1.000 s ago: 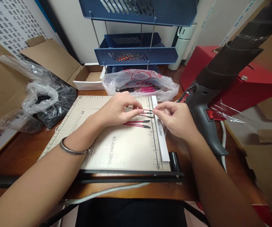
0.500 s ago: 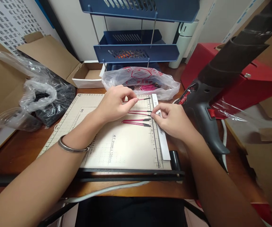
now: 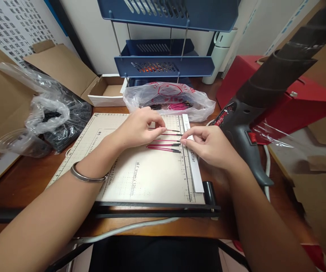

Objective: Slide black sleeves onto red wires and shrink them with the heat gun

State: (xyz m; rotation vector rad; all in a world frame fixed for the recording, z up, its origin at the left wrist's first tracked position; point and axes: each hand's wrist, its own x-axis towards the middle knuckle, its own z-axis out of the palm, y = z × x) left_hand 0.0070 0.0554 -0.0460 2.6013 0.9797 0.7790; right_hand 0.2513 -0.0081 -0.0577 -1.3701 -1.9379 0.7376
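Note:
Several thin red wires (image 3: 163, 145) with black tips lie side by side across a cream paper cutter board (image 3: 151, 177). Between the thumb and forefinger of my left hand (image 3: 142, 128) is the end of one more red wire, its dark tip pointing right. My right hand (image 3: 208, 145) is closed in a pinch at the tip of another wire, beside the white strip (image 3: 194, 162) along the board's right edge. The left fingers hide the left ends of some wires.
A plastic bag (image 3: 140, 94) of red and black wires lies behind the board. A heat gun (image 3: 244, 117) and a red box (image 3: 301, 98) stand right. At left are a black-filled bag (image 3: 66, 124), a clear tub (image 3: 24, 143) and an open carton (image 3: 106, 100). Blue shelves (image 3: 163, 66) rise behind.
My left hand has brought its wire nearer, down beside the lying ones. The wire at my right fingertips has shifted slightly nearer to the front group. The view has tilted a little.

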